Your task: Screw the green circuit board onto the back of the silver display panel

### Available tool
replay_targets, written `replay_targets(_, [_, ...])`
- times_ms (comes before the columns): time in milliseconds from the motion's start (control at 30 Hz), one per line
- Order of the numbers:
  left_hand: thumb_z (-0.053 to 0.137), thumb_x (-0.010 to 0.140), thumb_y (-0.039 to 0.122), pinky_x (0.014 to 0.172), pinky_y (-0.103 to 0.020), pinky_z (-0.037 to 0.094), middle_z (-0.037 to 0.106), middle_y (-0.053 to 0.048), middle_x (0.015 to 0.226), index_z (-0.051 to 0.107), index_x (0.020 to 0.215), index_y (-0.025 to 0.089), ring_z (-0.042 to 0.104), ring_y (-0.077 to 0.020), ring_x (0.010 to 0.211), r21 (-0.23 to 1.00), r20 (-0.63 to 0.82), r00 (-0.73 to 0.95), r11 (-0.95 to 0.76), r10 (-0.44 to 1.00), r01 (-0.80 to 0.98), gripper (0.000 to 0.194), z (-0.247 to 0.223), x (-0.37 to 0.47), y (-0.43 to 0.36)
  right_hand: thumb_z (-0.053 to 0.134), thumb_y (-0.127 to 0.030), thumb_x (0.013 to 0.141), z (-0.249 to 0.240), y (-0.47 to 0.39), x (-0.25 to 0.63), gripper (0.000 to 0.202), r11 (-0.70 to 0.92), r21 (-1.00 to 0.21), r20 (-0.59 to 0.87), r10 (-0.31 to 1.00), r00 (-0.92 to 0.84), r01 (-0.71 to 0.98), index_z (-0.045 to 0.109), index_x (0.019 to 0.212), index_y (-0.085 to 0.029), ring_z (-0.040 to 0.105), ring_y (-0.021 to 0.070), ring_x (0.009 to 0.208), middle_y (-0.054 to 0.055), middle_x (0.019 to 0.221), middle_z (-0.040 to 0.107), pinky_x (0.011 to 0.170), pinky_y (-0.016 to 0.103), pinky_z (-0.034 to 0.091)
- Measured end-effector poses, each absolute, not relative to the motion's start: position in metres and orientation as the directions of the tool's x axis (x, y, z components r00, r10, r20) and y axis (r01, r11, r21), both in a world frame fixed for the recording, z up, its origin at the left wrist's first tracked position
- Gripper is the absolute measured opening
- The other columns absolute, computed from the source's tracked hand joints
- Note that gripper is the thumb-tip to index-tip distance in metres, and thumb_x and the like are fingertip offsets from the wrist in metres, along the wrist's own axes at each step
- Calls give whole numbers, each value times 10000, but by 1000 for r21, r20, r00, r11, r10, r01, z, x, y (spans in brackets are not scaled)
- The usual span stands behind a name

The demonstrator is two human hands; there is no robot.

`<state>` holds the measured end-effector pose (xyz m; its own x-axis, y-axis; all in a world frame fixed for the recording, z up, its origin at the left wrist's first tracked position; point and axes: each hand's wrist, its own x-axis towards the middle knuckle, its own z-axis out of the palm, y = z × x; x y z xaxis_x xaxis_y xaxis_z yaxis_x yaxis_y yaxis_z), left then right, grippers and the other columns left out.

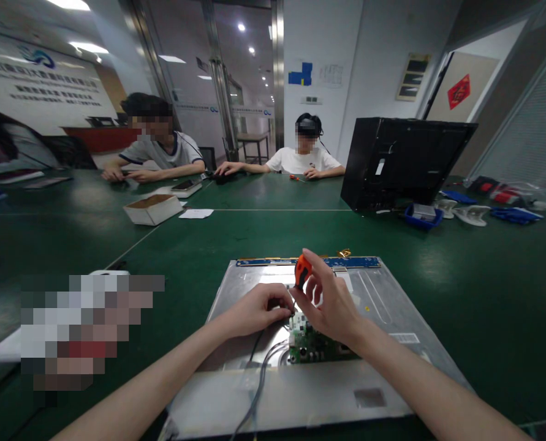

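A flat metal display panel (369, 392) lies on the green table in front of me, with a blue circuit strip (355, 262) along its far edge. On its middle sits a green circuit board (314, 349). My right hand (334, 297) grips an orange and black screwdriver (303, 269), its shaft pointing down to the board's far left corner. Beside that tip, my left hand (263, 309) has its fingers pinched together at the board's edge; what they hold, if anything, is hidden. Dark cables (258, 392) run from the board toward the panel's near edge.
A black monitor casing (405, 165) stands at the right, near a blue tray (423, 215). A white box (153, 209) and a paper (197, 214) lie at the left. Two people sit across the green table (263, 236); another is partly visible far left. A pixelated patch covers something left.
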<state>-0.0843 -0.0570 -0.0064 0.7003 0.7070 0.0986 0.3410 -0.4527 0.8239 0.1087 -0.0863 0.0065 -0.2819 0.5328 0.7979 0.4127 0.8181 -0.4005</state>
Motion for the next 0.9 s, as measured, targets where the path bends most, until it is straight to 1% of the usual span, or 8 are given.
replay_targets(200, [613,844,242,760,-303,475,662,-33,831,660,843,159,584,-183,784,823,83,706,-448,703,349,95,-3,-83,-59,490,-145,900,10,-89,109,720,832,-413,792,529,-306,370,145,1520,-263,564,125,535,2,798,596,410,231,401])
replay_targets(367, [601,836,212,779,-301,476,672,-30,857,659,861,166,589,-182,804,817,62,701,-440,711,373,79,-2,-83,-59,493,-141,899,10,-89,109,705,818,-431,778,551,-303,380,160,1508,-261,566,120,541,3,817,602,429,234,419])
replay_targets(500, [601,814,189,801,-314,476,685,-28,870,662,858,170,596,-186,814,813,70,686,-440,724,381,78,-2,-84,-59,525,-175,911,9,-87,109,674,826,-392,804,522,-285,405,201,1490,-290,530,101,500,-21,796,602,417,223,399])
replay_targets(633, [600,809,186,784,-317,478,681,-30,852,660,838,168,599,-190,803,813,86,690,-451,719,368,69,-4,-84,-58,548,-204,914,7,-84,109,683,834,-367,819,500,-283,411,200,1494,-302,514,96,491,-26,801,604,408,218,392])
replay_targets(733, [595,813,178,790,-316,480,680,-28,857,658,845,169,600,-187,808,809,75,689,-448,721,381,71,-4,-84,-58,539,-199,915,7,-84,109,689,826,-381,809,515,-283,416,189,1501,-295,517,98,496,-23,799,604,408,218,393])
replay_targets(900, [590,816,176,795,-312,484,684,-29,872,658,851,170,599,-186,818,807,61,694,-445,718,389,76,-2,-83,-59,484,-138,908,9,-87,110,706,827,-418,785,537,-310,375,167,1521,-286,558,107,542,19,888,626,415,225,414])
